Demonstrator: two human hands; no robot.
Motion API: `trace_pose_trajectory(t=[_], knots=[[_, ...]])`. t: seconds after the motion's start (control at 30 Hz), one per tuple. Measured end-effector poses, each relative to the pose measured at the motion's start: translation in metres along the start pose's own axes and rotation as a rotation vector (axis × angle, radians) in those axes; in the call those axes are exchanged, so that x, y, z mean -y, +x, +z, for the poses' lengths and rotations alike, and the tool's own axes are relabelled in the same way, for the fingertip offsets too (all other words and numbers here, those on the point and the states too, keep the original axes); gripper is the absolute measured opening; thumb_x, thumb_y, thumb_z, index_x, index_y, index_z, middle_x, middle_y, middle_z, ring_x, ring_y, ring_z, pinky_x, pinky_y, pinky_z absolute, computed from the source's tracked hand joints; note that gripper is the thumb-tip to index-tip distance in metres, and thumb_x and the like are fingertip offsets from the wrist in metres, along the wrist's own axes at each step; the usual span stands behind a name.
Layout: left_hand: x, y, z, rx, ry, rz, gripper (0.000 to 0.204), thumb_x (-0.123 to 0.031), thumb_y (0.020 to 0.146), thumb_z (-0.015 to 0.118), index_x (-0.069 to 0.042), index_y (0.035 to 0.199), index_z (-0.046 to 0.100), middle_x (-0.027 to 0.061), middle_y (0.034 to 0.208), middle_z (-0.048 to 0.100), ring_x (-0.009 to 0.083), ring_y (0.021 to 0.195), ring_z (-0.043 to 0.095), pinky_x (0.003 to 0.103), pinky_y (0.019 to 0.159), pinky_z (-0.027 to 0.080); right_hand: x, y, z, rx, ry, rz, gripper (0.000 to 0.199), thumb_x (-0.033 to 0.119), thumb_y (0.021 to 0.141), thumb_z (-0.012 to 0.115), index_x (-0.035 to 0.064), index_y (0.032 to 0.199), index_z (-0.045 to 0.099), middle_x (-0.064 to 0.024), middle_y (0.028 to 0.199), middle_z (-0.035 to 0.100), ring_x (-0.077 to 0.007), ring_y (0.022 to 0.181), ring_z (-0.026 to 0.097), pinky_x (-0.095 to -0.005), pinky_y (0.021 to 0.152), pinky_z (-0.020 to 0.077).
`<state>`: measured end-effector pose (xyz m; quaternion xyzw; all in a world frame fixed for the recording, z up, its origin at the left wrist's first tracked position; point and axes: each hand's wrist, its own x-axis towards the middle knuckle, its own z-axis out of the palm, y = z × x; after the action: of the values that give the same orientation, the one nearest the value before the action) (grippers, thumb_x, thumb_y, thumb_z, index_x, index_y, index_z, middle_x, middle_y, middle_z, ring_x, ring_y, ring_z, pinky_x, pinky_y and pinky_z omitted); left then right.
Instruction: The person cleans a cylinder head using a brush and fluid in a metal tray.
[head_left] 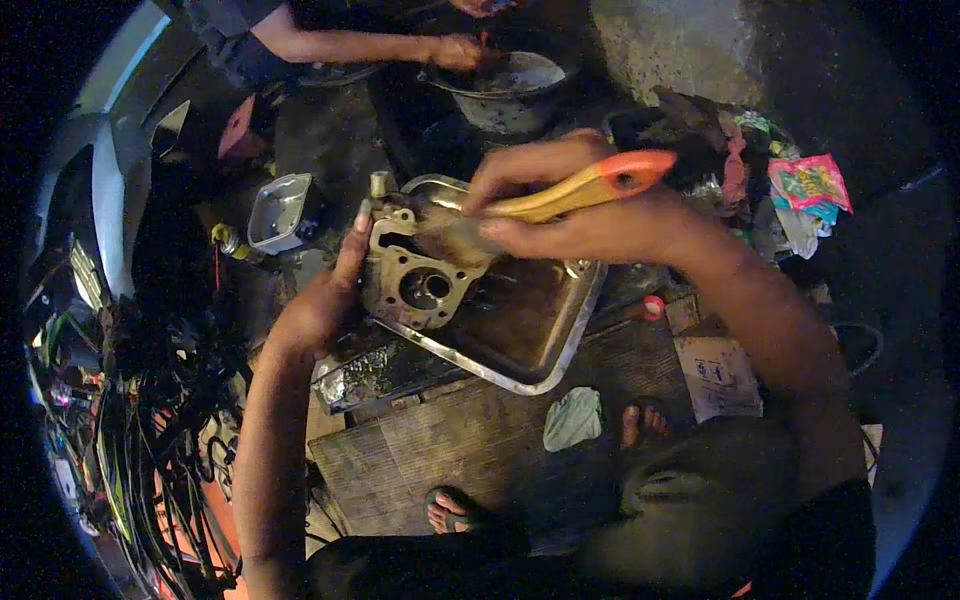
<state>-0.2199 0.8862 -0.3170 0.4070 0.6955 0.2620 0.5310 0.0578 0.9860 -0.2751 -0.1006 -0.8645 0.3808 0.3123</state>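
My left hand (322, 302) grips the side of a grey metal engine cylinder block (456, 300), its fingers partly hidden behind it. The block has a round bore and several bolt holes, and is held tilted over the left part of a shallow metal tray (572, 345) with a dark, wet-looking bottom. My right hand (610, 232) is closed round a paintbrush (560, 198) with a wooden, orange-tipped handle. The brush's blurred bristles are against or just over the block's upper face; I cannot tell whether they touch.
Beyond the tray, another person's hand (455, 52) is at a grey basin (500, 108). A clear plastic container (280, 212) stands left. Cables (130, 430) crowd the left side. Cardboard (400, 450), a pale cloth (573, 420), a red ring (653, 307) and a pink packet (810, 182) lie about.
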Motion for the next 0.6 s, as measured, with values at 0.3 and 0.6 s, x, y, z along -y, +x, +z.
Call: trace_pose_trajectory(t=[0.3,0.6], knots=[[-0.033,-0.026,0.032,0.034,-0.068,0.100,0.090,-0.073,0.088,0.029,0.001,0.137,0.043,0.0197,0.129,0.054,0.0274,0.114,0.054,0.035,0.097,0.041,-0.016,0.006,-0.002,-0.019,0.185,0.140,0.030,0.020,0.085,0.069,0.0025,0.109,0.064,-0.0060,0.104,0.066,-0.0128,0.095,0.061,-0.0280,0.084,0.0497],[-0.024,-0.020,0.022,-0.013,0.057,0.022,0.089,-0.073,0.088,0.027,-0.002,0.140,0.040,0.0185,0.133,0.050,0.0251,0.120,0.049,0.035,0.101,0.037,-0.040,0.018,-0.015,0.092,0.442,0.256,0.036,0.026,0.086,0.068,0.0049,0.114,0.061,-0.0059,0.107,0.064,-0.0151,0.094,0.062,-0.0288,0.071,0.0563]])
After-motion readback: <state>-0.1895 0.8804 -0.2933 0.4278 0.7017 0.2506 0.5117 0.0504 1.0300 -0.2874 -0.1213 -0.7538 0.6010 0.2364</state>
